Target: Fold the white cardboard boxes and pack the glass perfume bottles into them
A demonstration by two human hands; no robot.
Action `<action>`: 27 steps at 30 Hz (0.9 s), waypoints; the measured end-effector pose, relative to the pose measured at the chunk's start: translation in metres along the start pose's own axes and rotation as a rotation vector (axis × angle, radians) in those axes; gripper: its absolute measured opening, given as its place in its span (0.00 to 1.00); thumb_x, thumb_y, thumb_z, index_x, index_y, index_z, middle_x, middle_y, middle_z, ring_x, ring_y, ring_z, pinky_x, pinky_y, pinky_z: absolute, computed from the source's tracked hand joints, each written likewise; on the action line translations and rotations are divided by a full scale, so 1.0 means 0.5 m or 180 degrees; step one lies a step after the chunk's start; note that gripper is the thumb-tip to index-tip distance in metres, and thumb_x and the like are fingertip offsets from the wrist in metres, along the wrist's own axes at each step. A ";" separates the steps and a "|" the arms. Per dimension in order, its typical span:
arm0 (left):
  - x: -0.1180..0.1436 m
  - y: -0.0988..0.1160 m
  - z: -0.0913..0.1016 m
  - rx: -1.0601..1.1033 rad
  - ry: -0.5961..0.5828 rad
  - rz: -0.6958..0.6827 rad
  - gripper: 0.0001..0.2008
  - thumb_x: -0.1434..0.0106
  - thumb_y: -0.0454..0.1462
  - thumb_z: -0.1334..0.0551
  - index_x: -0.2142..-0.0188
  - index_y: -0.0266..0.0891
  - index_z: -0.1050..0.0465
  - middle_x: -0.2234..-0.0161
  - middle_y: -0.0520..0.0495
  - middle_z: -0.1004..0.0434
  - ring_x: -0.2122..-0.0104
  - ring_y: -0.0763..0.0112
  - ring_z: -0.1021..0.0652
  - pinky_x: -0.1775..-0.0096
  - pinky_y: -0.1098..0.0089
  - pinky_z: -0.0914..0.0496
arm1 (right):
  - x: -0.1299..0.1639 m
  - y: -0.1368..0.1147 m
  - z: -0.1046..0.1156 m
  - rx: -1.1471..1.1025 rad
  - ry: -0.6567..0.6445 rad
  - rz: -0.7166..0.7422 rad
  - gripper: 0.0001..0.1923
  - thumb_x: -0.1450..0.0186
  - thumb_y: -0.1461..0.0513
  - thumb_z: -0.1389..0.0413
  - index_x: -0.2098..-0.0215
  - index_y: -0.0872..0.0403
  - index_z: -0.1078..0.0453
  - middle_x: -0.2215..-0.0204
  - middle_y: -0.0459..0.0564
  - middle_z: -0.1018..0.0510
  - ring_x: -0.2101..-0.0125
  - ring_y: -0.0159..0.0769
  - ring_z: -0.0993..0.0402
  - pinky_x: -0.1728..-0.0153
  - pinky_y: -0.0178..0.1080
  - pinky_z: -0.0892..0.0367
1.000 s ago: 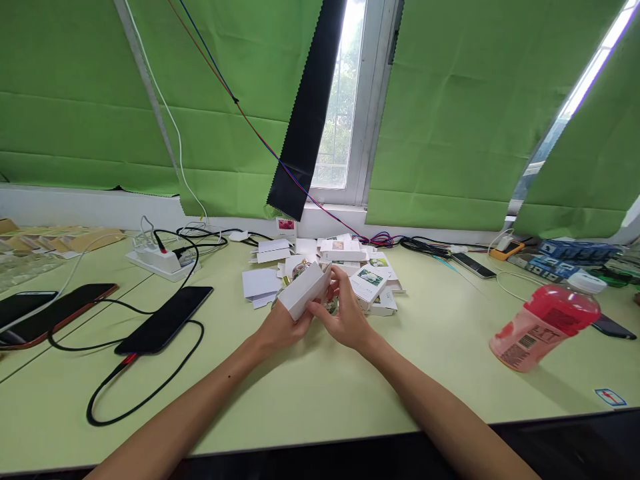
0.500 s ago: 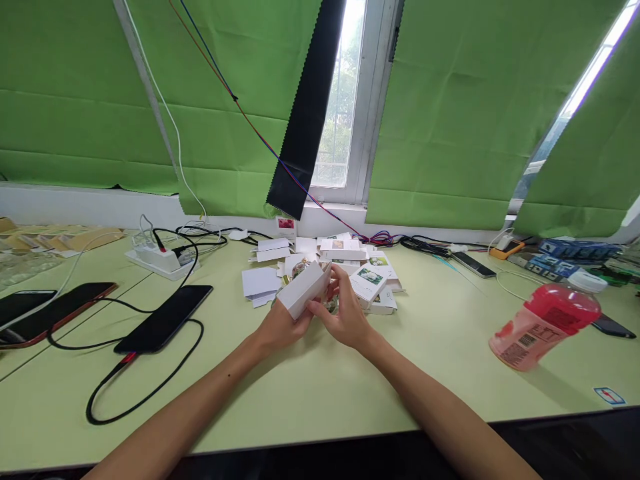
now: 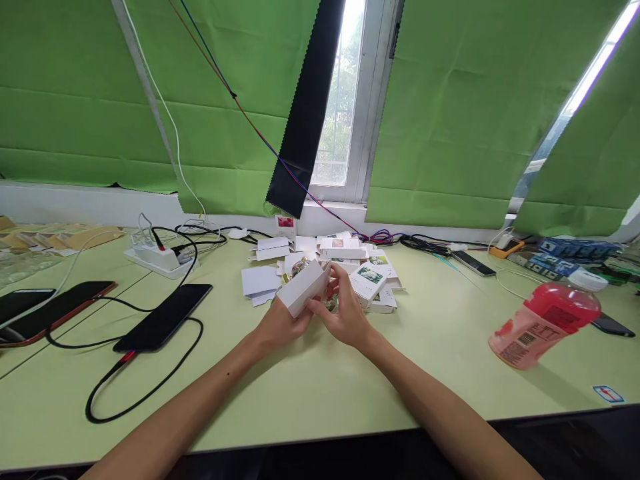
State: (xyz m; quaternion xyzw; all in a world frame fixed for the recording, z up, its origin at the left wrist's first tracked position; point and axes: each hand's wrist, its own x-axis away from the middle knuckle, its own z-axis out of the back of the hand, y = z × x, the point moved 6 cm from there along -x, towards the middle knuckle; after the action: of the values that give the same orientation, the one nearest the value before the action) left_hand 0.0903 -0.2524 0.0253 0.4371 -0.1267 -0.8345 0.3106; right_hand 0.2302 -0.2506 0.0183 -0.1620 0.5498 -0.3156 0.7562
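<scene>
A small white cardboard box (image 3: 302, 288) is held tilted above the table between my two hands. My left hand (image 3: 286, 325) is closed around its lower left part, with most of the fingers hidden behind the box. At the box's right end, my right hand (image 3: 345, 310) pinches the edge and flap with thumb and fingers. Just beyond lies a pile of white boxes, among them one with a flower picture (image 3: 369, 277) and one lying on top (image 3: 342, 249). Flattened white cartons (image 3: 261, 283) lie left of the pile. A shiny, partly hidden item (image 3: 301, 265) shows behind the held box.
Phones with charging cables, such as a black phone (image 3: 164, 317), lie on the left near a white power strip (image 3: 159, 260). A pink drink bottle (image 3: 549, 320) stands on the right. Black cables (image 3: 425, 243) run along the wall, and another phone (image 3: 473, 264) lies at the back right.
Almost nothing differs. Both hands keep the same hold on the white box, and the view has shifted very slightly.
</scene>
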 end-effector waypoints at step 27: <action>-0.006 0.000 0.000 0.0034 -0.0006 0.0065 0.12 0.31 0.36 0.43 0.51 0.41 0.26 0.58 0.43 0.20 0.57 0.60 0.21 0.52 0.58 0.23 | 0.000 0.003 0.002 0.0015 -0.0061 -0.0031 0.35 0.30 0.53 0.40 0.32 0.49 0.50 0.51 0.54 0.29 0.63 0.38 0.30 0.60 0.45 0.25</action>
State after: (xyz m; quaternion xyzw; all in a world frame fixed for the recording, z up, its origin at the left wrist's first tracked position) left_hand 0.0914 -0.2504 0.0272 0.4366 -0.1359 -0.8311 0.3167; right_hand 0.2314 -0.2496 0.0180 -0.1659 0.5410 -0.3189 0.7603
